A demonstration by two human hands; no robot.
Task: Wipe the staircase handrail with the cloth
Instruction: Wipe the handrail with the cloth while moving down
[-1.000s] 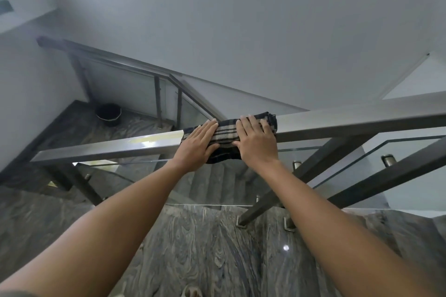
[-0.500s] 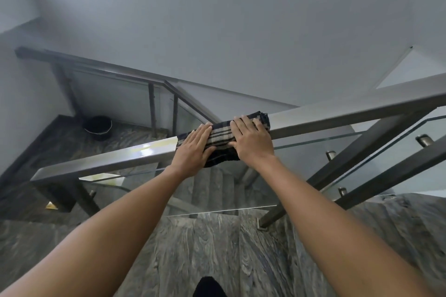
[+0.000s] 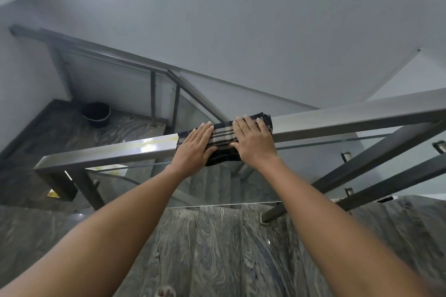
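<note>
Both hands press flat on a dark plaid cloth (image 3: 222,136) draped over the top of the steel handrail (image 3: 337,120): the left hand (image 3: 195,147) on its left end, the right hand (image 3: 253,141) on its right end, fingers straight and laid across the rail. Down on the lower landing a black bucket (image 3: 96,113) stands near the wall corner, well apart from the person.

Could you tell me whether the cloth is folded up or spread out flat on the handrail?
Folded: the cloth is a narrow layered band draped over the handrail, its edge hanging below the hands.
</note>
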